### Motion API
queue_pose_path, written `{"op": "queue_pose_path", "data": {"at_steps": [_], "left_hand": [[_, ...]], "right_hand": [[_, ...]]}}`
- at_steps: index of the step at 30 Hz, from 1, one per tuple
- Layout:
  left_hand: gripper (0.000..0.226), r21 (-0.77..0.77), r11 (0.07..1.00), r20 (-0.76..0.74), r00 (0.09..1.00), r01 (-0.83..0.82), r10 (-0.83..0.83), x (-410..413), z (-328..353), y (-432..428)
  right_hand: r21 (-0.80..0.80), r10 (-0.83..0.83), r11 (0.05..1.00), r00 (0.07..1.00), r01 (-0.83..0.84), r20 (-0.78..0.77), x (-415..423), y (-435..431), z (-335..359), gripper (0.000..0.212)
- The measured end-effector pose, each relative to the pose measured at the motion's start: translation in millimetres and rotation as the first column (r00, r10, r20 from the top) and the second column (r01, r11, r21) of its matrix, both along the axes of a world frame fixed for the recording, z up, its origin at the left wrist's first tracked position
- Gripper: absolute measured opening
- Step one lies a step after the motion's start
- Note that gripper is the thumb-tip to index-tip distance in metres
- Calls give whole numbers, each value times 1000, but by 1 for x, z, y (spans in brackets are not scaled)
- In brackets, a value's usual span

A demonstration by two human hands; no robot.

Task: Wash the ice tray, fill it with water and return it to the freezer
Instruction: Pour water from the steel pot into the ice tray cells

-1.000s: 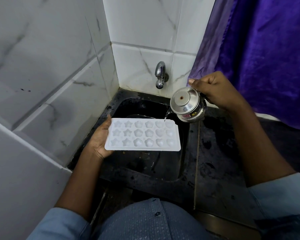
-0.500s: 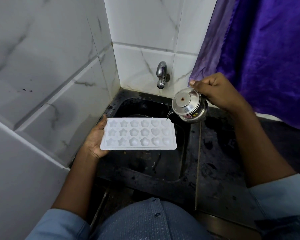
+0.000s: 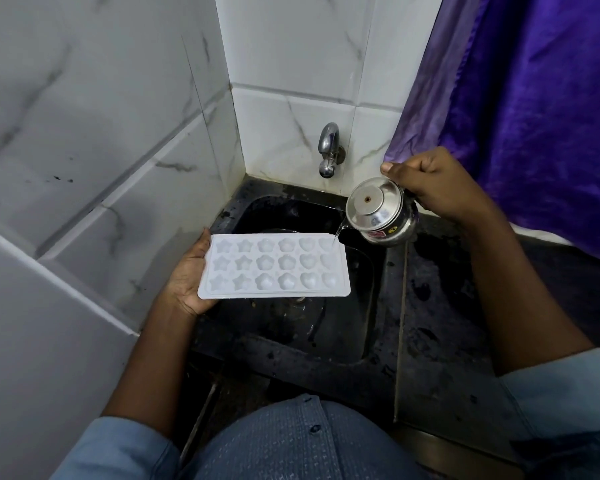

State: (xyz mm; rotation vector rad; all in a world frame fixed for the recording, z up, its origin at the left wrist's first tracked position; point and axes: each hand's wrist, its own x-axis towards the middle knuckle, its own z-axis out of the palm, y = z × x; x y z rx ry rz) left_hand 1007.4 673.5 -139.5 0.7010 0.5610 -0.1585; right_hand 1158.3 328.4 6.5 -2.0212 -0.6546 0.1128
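Now my left grip (image 3: 187, 282) clamps the tray's (image 3: 274, 268) left end; its length runs right, under the tilted kettle (image 3: 381, 213) clamped in my right grip (image 3: 437, 181).

The ice tray (image 3: 274, 268) is white plastic, a flat rectangle with three rows of six moulds: stars at its 9 o'clock end, flowers in the middle, hearts at its 3 o'clock end. It lies roughly level in the air above the dark sink (image 3: 368, 327), long side running across, held at its 9 o'clock short edge by the left hand (image 3: 187, 282). A thin stream of water (image 3: 336, 235) from a tilted steel kettle (image 3: 381, 213) lands in the 1 o'clock corner mould. The other moulds may hold water; the white plastic hides it.
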Motion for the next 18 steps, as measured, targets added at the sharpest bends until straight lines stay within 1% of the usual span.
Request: {"op": "queue_pose_path", "data": {"at_steps": [13,16,18], "left_hand": [[72,2,1000,-12,1000,-4,4,0,2,1],[71,10,1000,-12,1000,-19,19,1,2,1],[70,6,999,-14,999,-36,36,2,3,1]], "right_hand": [[11,17,1000,1000,-17,-9,0,-1,-1,58],[17,28,999,1000,-28,-9,-4,-3,-1,60],[9,37,999,999,-37,-7,-6,-3,-1,59]]}}
